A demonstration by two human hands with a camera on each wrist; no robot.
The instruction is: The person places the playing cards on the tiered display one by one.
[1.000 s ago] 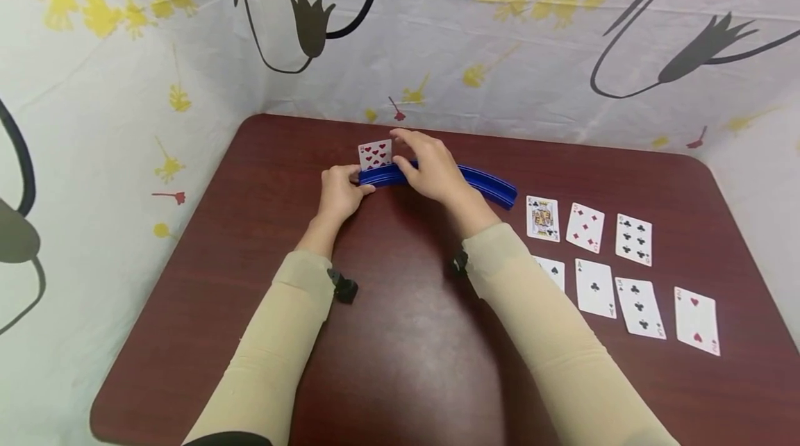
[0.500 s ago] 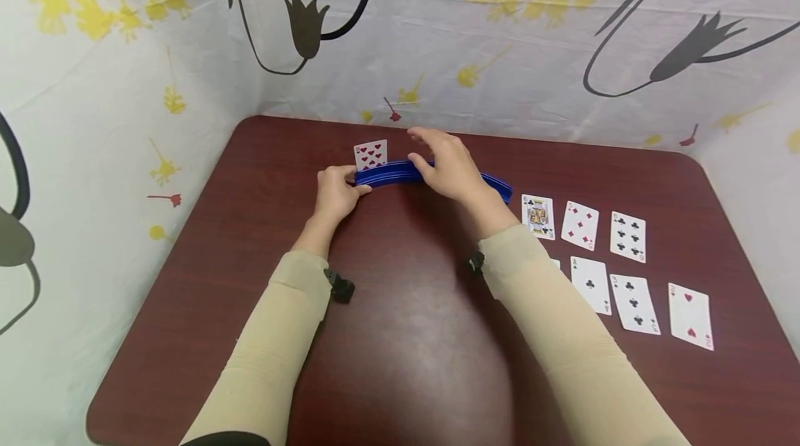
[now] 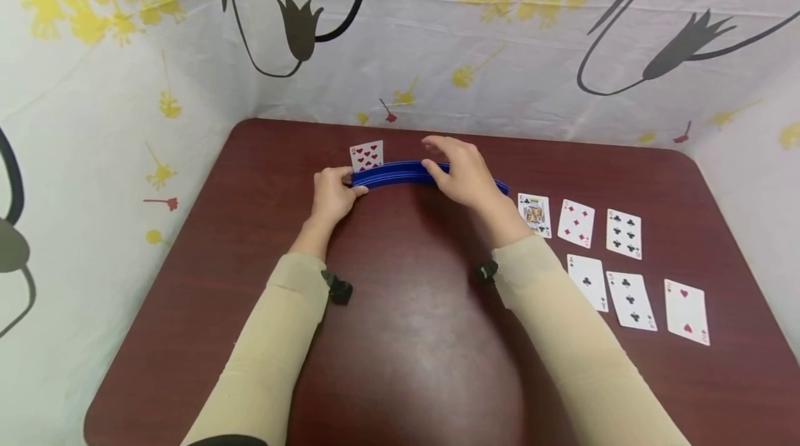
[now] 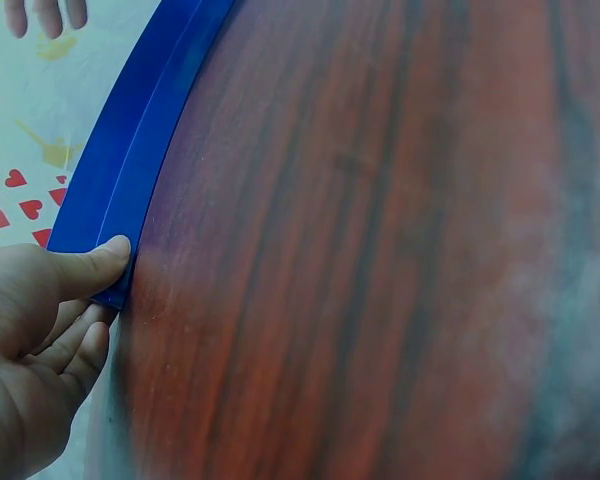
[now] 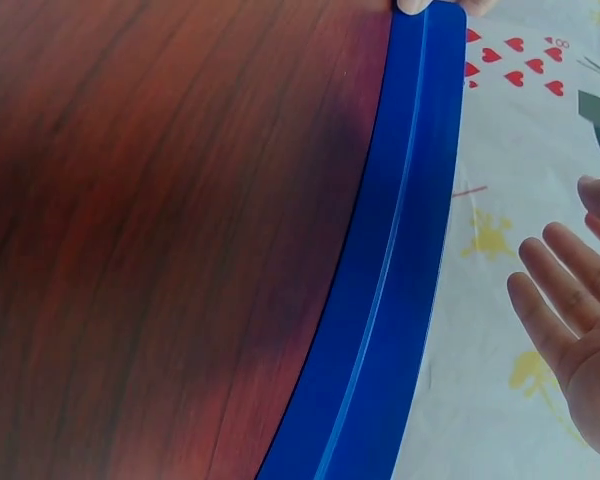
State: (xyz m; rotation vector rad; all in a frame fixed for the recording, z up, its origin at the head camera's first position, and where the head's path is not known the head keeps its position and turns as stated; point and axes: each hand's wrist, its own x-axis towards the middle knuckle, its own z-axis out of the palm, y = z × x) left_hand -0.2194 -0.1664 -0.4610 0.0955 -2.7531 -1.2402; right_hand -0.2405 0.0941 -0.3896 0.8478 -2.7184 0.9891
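Note:
A curved blue playing-card holder [image 3: 400, 172] lies near the far side of the table. My left hand [image 3: 332, 194] pinches its left end; in the left wrist view, the thumb [image 4: 110, 250] presses on top with the fingers beneath. Upright in the holder's slot at that end stands the eight of hearts [image 3: 367, 155], its face towards me. My right hand [image 3: 465, 171] is over the holder's right part, hiding some of it. In the right wrist view this hand [image 5: 580, 320] holds nothing, its fingers spread and relaxed beside the blue strip.
Face-up on the reddish-brown table [image 3: 406, 335] at the right lie loose cards. The king of clubs [image 3: 533, 215], five of diamonds [image 3: 576, 224] and six of clubs [image 3: 623, 234] form the farther row. Nearer are the ace of clubs [image 3: 587, 282], three of clubs [image 3: 631, 300] and two of hearts [image 3: 686, 311].
My right hand has moved right along the holder, away from the eight of hearts. A spade card at the right is now hidden behind my right arm. The left hand keeps its hold.

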